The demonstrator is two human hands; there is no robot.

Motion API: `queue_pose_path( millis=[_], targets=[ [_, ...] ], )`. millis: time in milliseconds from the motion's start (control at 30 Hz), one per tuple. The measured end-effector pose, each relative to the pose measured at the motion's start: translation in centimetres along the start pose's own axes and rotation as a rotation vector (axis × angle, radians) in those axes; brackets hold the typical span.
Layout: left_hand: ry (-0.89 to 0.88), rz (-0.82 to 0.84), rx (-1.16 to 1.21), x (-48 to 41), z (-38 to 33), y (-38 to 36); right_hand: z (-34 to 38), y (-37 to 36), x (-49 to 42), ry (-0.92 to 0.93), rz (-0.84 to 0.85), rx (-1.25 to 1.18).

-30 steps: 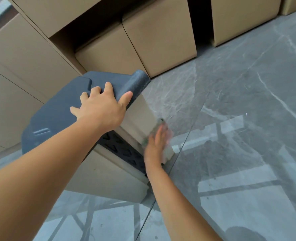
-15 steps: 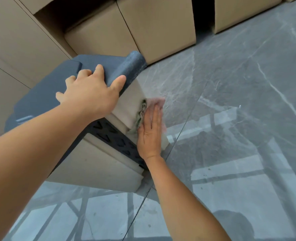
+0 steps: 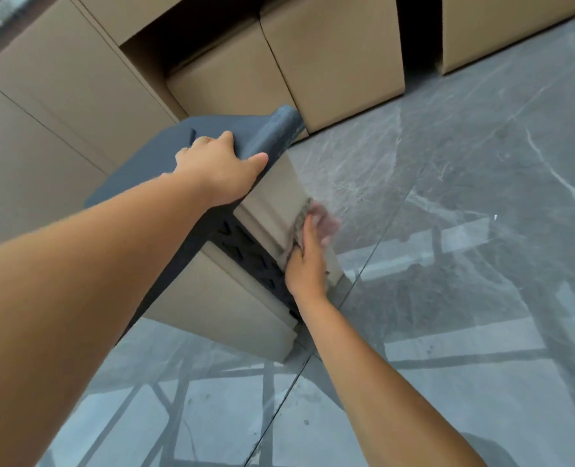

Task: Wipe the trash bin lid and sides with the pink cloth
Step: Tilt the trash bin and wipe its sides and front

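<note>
A beige trash bin (image 3: 232, 308) with a dark grey lid (image 3: 158, 163) stands on the grey floor, with a dark patterned band running down its corner. My left hand (image 3: 218, 166) lies flat on the lid near its rolled right edge, fingers spread over it. My right hand (image 3: 308, 261) presses the pink cloth (image 3: 323, 220) against the bin's right side wall, about halfway down. The cloth is blurred and bunched above my fingers, partly hidden behind the bin's edge.
Several brown cardboard boxes (image 3: 333, 59) stand against the far side, right behind the bin. Beige cabinet panels (image 3: 43, 106) rise at the left. Glossy grey marble floor tiles (image 3: 465, 230) spread to the right and front, showing window reflections.
My right hand with the cloth went up the bin's side wall, then slid down a little. My left hand stayed on the lid. The head camera shifted.
</note>
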State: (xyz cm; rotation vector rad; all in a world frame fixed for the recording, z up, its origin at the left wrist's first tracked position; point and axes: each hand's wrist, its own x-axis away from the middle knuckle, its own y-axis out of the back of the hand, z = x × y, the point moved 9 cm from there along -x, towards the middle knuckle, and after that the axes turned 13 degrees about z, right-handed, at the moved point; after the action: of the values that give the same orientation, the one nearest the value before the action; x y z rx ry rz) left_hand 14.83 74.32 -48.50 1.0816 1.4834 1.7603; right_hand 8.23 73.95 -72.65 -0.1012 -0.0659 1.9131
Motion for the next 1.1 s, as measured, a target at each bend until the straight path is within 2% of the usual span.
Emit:
queue_pose_path(
  millis=[100, 167, 300, 367, 433, 567, 667, 833, 933, 1000, 1100],
  targets=[
    [-0.065, 0.037, 0.208, 1.2, 1.7, 0.9, 5.4, -1.8, -0.1, 0.138, 0.133, -0.185],
    [-0.150, 0.010, 0.157, 3.3, 3.2, 1.0, 7.3, -1.0, -0.2, 0.132, 0.141, -0.338],
    [-0.279, -0.002, 0.156, 7.2, 8.2, 0.1, 6.2, 0.9, 1.5, -0.035, 0.193, -0.959],
    [-0.285, 0.032, 0.161, 7.8, 10.5, -0.5, 4.9, 0.8, 3.6, -0.116, 0.281, -1.161],
    [-0.287, 0.055, 0.134, 7.8, 11.6, -1.3, 2.3, 0.4, 6.0, -0.195, 0.308, -1.260],
    [-0.320, 0.035, 0.134, 7.4, 11.7, -2.2, -2.2, -0.8, 11.1, -0.366, 0.216, -1.341],
    [-0.305, 0.011, 0.188, 7.2, 11.9, -2.4, -3.2, -2.7, 13.5, -0.409, 0.218, -1.389],
    [-0.228, -0.037, 0.276, 7.7, 11.5, -2.2, -3.2, -6.8, 16.2, -0.531, 0.155, -1.362],
    [-0.164, -0.082, 0.354, 8.4, 10.3, -2.1, -1.6, -9.2, 16.7, -0.505, 0.219, -1.168],
    [-0.120, -0.116, 0.390, 9.1, 9.1, -2.3, 1.6, -8.4, 15.5, -0.309, 0.233, -0.754],
    [-0.074, -0.156, 0.401, 10.1, 6.9, -2.6, 9.9, -7.1, 13.4, 0.251, 0.193, -0.269]
  ],
)
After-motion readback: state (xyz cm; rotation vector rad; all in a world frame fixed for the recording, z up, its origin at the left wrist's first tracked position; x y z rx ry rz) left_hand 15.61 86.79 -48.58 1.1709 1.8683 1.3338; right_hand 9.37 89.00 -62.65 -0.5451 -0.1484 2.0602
